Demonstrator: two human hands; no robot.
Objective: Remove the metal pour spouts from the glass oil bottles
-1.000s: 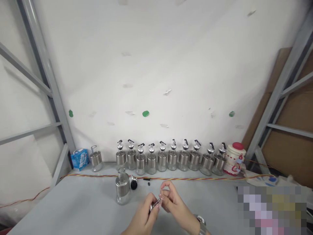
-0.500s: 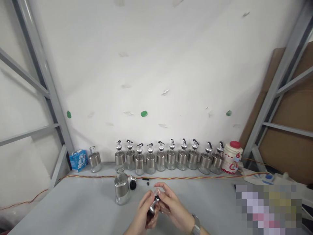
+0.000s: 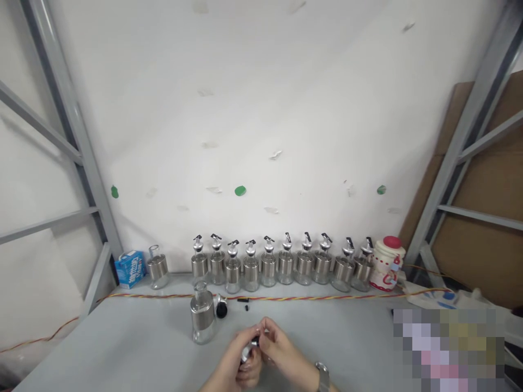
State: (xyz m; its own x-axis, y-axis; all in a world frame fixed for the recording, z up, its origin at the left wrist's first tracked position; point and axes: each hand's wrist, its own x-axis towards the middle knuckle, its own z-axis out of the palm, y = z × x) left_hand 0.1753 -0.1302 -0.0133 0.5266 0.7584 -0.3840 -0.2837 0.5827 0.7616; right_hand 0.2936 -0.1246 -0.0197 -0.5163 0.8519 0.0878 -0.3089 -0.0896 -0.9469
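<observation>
Low in the middle, my left hand (image 3: 237, 360) is closed around a silver-and-black bottle pourer (image 3: 245, 354), mostly covered by the fingers. My right hand (image 3: 281, 351) meets it from the right, its thumb and fingers pinched at the pourer's black tip; whether a separate small piece is between them is hidden. Left of the hands stands a glass bottle (image 3: 202, 314) with a metal band and no top. Beside that bottle lies another pourer (image 3: 221, 308), its black stopper toward me. Two small black pieces, a longer one (image 3: 243, 300) and a tiny one (image 3: 247, 308), lie just beyond my hands.
Several banded bottles (image 3: 268, 270) with pourers fitted line the back wall. An uncapped bottle (image 3: 158, 270) and a blue carton (image 3: 130, 269) stand at back left, a white-and-red jar (image 3: 387, 263) at back right. A twisted red-yellow wire (image 3: 286, 298) crosses the table.
Both hands have moved slightly down and left with the pourer. My right fingers have closed in on its tip, and less of the pourer shows now.
</observation>
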